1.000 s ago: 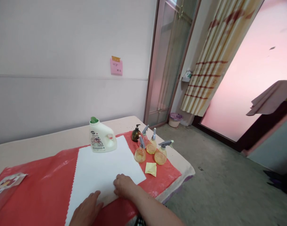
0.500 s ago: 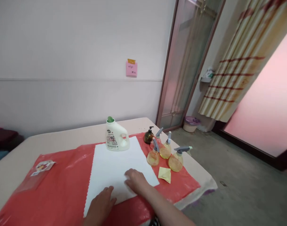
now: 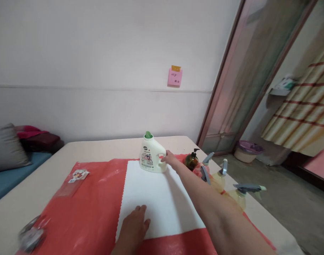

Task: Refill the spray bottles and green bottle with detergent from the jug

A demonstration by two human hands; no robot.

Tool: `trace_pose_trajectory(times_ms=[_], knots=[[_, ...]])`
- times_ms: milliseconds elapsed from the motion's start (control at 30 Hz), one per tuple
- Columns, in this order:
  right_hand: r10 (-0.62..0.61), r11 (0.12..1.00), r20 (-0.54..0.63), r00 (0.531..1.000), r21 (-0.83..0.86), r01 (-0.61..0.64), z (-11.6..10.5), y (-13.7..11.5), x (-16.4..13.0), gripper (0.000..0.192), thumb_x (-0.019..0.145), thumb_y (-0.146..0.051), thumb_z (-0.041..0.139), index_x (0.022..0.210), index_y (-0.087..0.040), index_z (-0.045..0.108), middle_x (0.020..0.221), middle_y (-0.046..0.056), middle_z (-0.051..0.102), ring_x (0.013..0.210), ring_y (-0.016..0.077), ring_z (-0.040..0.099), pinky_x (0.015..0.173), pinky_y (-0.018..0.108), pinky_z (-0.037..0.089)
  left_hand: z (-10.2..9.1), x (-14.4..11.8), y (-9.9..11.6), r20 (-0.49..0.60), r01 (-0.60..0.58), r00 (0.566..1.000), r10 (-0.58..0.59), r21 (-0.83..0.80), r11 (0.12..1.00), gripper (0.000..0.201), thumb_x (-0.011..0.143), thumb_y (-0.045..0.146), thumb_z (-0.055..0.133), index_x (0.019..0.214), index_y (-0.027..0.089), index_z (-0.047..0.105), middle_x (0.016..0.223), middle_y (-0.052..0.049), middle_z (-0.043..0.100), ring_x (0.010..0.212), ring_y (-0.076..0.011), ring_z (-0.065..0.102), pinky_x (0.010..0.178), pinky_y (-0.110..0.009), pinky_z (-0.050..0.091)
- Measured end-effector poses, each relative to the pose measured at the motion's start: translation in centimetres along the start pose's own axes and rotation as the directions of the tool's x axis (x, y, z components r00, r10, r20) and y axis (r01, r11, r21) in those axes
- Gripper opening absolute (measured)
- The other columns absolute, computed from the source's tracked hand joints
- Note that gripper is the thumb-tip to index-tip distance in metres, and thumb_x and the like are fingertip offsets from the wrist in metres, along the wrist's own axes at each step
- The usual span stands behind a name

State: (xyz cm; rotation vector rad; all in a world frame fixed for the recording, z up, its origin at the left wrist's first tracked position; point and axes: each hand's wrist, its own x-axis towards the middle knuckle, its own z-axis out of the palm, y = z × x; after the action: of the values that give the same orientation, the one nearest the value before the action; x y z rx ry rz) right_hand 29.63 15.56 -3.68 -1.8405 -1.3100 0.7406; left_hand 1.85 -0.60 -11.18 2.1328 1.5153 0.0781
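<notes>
Beige tabletop [image 3: 103, 150] carries a red sheet [image 3: 84, 205]. White cloth [image 3: 156, 198] lies on the sheet. A small packet [image 3: 79, 174] rests at the sheet's left part.

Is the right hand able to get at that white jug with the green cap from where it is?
Probably yes: the right hand is already at the white jug's handle, with nothing between them.

Pink sticky note [image 3: 175, 77] on the wall, grey cushion [image 3: 6, 148], striped curtain [image 3: 305, 113]

White jug [image 3: 151, 157], green cap, upright at white sheet's [image 3: 159, 198] far edge
</notes>
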Motion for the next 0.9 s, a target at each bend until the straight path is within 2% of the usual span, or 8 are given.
trace_pose_trajectory(times_ms=[167, 300, 467, 500, 600, 700, 800, 900], knots=[[-0.018, 0.997, 0.120, 0.993, 0.076, 0.009, 0.7, -1.4, -1.8, 0.041, 0.100, -0.044, 0.070, 0.132, -0.019, 0.065, 0.133, 0.010, 0.068, 0.112, 0.0238, 0.069, 0.094, 0.046, 0.062, -2.2, -0.1, 0.6, 0.072, 0.060, 0.996, -0.058, -0.038, 0.997, 0.065, 0.105, 0.030, 0.045, 0.167, 0.011, 0.038, 0.172, -0.022, 0.040, 0.157, -0.0343, 0.043, 0.124, -0.048, 0.039], [-0.072, 0.988, 0.065, 0.995, 0.143, 0.062, 2.7, -2.6, -6.7, 0.038, 0.101, -0.044, 0.069, 0.127, -0.017, 0.067, 0.129, 0.007, 0.069, 0.111, 0.0247, 0.070, 0.095, 0.044, 0.061, -2.5, -0.2, 0.4, -0.118, 0.078, 0.987, -0.107, -0.230, 0.970, 0.070, 0.103, 0.030, 0.048, 0.168, 0.012, 0.031, 0.173, -0.021, 0.037, 0.158, -0.0327, 0.041, 0.122, -0.046, 0.040], [-0.049, 0.965, -0.015, 0.999, 0.256, 0.052, 8.1, -3.1, -16.2, 0.028, 0.101, -0.044, 0.068, 0.116, -0.020, 0.068, 0.112, 0.006, 0.071, 0.093, 0.0173, 0.068, 0.082, 0.037, 0.062, -2.1, 0.1, 0.5, -0.241, -0.110, 0.970, -0.036, -0.564, 0.818, 0.101, 0.080, 0.035, 0.076, 0.168, 0.020, 0.028, 0.169, -0.020, 0.041, 0.146, -0.0331, 0.054, 0.110, -0.040, 0.054], [-0.038, 0.958, -0.036, 0.999, 0.284, 0.046, 9.4, -3.2, -18.1, 0.024, 0.100, -0.041, 0.069, 0.111, -0.019, 0.068, 0.105, 0.004, 0.071, 0.089, 0.0164, 0.068, 0.081, 0.036, 0.061, -2.1, 0.1, 0.6, -0.271, -0.149, 0.962, -0.022, -0.592, 0.792, 0.097, 0.078, 0.036, 0.077, 0.164, 0.018, 0.036, 0.164, -0.020, 0.047, 0.142, -0.0335, 0.057, 0.107, -0.039, 0.055], [-0.015, 0.930, -0.086, 0.996, 0.365, 0.045, 13.0, -3.8, -22.2, 0.011, 0.094, -0.031, 0.066, 0.100, -0.023, 0.061, 0.093, 0.002, 0.069, 0.087, 0.0186, 0.066, 0.080, 0.033, 0.060, -2.5, -0.4, 1.0, -0.308, -0.157, 0.950, -0.053, -0.618, 0.770, 0.054, 0.085, 0.044, 0.066, 0.132, 0.017, 0.066, 0.127, -0.017, 0.073, 0.119, -0.0331, 0.070, 0.092, -0.038, 0.062], [-0.009, 0.907, -0.103, 0.995, 0.418, 0.052, 15.0, -4.2, -24.3, 0.007, 0.092, -0.028, 0.057, 0.098, -0.025, 0.055, 0.093, 0.001, 0.068, 0.088, 0.0181, 0.065, 0.081, 0.031, 0.059, -3.3, -1.3, 0.7, -0.237, -0.073, 0.966, -0.101, -0.628, 0.774, 0.034, 0.089, 0.048, 0.060, 0.105, 0.021, 0.071, 0.088, -0.007, 0.077, 0.091, -0.0291, 0.074, 0.076, -0.036, 0.063], [-0.074, 0.900, -0.027, 0.997, 0.428, 0.078, 14.9, -3.5, -25.0, 0.015, 0.081, -0.022, 0.059, 0.095, -0.026, 0.054, 0.089, -0.001, 0.068, 0.077, 0.0165, 0.065, 0.068, 0.027, 0.057, -3.9, -2.0, -0.1, -0.209, -0.012, 0.967, -0.147, -0.612, 0.791, 0.029, 0.088, 0.044, 0.060, 0.104, 0.022, 0.071, 0.078, -0.003, 0.074, 0.083, -0.0275, 0.074, 0.073, -0.035, 0.061], [-0.196, 0.903, 0.070, 0.978, 0.401, 0.152, 12.9, -2.1, -25.1, 0.023, 0.071, -0.015, 0.062, 0.091, -0.025, 0.062, 0.089, -0.001, 0.073, 0.074, 0.0169, 0.069, 0.066, 0.026, 0.057, -4.1, -2.0, -0.8, -0.232, 0.024, 0.956, -0.179, -0.546, 0.837, 0.028, 0.089, 0.036, 0.059, 0.109, 0.021, 0.071, 0.084, -0.006, 0.078, 0.092, -0.0306, 0.076, 0.077, -0.035, 0.059]])
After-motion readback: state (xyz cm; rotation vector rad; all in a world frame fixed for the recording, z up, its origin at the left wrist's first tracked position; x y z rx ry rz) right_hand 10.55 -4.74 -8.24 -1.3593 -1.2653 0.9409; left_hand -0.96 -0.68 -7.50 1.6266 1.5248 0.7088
